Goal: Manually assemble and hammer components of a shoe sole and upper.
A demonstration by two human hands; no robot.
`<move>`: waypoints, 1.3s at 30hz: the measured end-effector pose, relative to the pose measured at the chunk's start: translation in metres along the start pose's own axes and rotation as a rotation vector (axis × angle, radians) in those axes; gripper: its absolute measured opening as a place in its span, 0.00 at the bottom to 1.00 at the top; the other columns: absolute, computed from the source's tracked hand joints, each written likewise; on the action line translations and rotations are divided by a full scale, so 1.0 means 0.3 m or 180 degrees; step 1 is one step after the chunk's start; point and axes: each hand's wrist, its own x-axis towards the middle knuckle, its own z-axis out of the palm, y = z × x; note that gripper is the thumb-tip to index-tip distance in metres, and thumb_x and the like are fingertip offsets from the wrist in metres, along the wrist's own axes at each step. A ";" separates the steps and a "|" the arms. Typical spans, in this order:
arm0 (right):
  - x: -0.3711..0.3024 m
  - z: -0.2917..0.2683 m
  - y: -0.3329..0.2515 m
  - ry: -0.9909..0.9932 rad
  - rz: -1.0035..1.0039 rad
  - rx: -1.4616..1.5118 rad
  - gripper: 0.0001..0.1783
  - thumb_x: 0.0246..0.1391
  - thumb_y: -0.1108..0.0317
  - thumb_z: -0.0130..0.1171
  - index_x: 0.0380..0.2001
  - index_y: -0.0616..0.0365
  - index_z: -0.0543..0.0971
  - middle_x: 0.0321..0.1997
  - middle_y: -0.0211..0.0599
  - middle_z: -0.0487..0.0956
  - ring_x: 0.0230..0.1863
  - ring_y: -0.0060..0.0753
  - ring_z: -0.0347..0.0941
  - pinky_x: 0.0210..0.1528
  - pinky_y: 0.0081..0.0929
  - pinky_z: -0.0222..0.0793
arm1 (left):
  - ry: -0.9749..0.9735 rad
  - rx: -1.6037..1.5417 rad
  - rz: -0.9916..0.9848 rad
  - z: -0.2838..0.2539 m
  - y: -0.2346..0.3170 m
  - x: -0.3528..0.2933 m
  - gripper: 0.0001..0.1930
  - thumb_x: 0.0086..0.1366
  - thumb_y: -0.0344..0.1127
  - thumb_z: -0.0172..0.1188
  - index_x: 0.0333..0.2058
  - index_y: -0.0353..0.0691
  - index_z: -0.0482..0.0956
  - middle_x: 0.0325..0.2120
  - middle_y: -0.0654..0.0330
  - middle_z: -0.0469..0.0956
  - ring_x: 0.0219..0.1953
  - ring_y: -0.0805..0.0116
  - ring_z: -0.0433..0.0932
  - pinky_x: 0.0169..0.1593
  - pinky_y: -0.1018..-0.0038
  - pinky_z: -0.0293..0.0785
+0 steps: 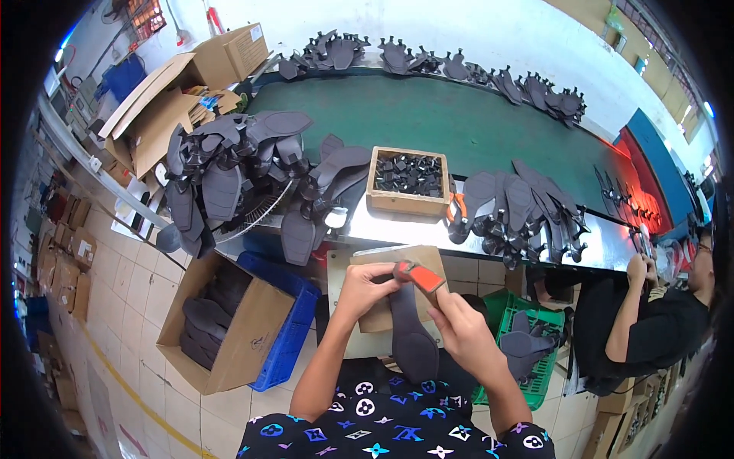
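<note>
A dark shoe sole [410,330] sits held over the lap, left hand [365,284] clamped at its top, right hand [461,327] closed on what looks like an orange block [419,276]. Beyond, soles crowd the steel-edged worktop [397,227] around a wooden box [407,180]. A cardboard box [229,325] and green crate [535,348] flank the tiled floor [130,306].

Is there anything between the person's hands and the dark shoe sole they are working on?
Nothing visible: the left hand and right hand already touch the dark shoe sole, and the right hand holds an orange tool at its top end.
</note>
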 end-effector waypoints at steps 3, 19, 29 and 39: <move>-0.004 -0.058 -0.059 0.0702 -0.0321 0.0041 0.24 0.56 0.81 0.60 0.57 0.65 0.73 0.51 0.55 0.78 0.39 0.56 0.80 0.36 0.39 0.76 | -0.0034 0.0263 -0.0224 -0.016 -0.010 -0.012 0.16 0.54 0.29 0.71 0.44 0.35 0.86 0.40 0.57 0.86 0.39 0.75 0.82 0.45 0.75 0.78; -0.015 -0.005 0.029 0.0075 -0.0111 -0.0104 0.30 0.53 0.84 0.59 0.60 0.66 0.69 0.50 0.56 0.78 0.37 0.52 0.79 0.37 0.38 0.76 | -0.0334 0.2588 0.0563 -0.039 -0.028 -0.039 0.32 0.59 0.50 0.66 0.62 0.53 0.72 0.62 0.68 0.73 0.71 0.56 0.58 0.69 0.34 0.24; 0.050 0.046 0.183 -0.0278 -0.0753 -0.1126 0.34 0.47 0.80 0.59 0.62 0.54 0.73 0.42 0.43 0.80 0.43 0.45 0.78 0.43 0.41 0.74 | -0.1523 -0.0209 0.0349 0.024 0.264 -0.235 0.13 0.68 0.35 0.59 0.31 0.29 0.74 0.23 0.56 0.71 0.26 0.62 0.74 0.32 0.69 0.69; -0.077 0.080 0.015 -0.0874 0.0439 0.4542 0.28 0.64 0.46 0.55 0.41 0.66 0.78 0.43 0.48 0.79 0.55 0.45 0.74 0.55 0.37 0.70 | -0.2161 -0.1509 -0.1369 0.072 0.389 -0.326 0.18 0.76 0.39 0.46 0.46 0.28 0.77 0.40 0.54 0.74 0.49 0.66 0.72 0.55 0.71 0.66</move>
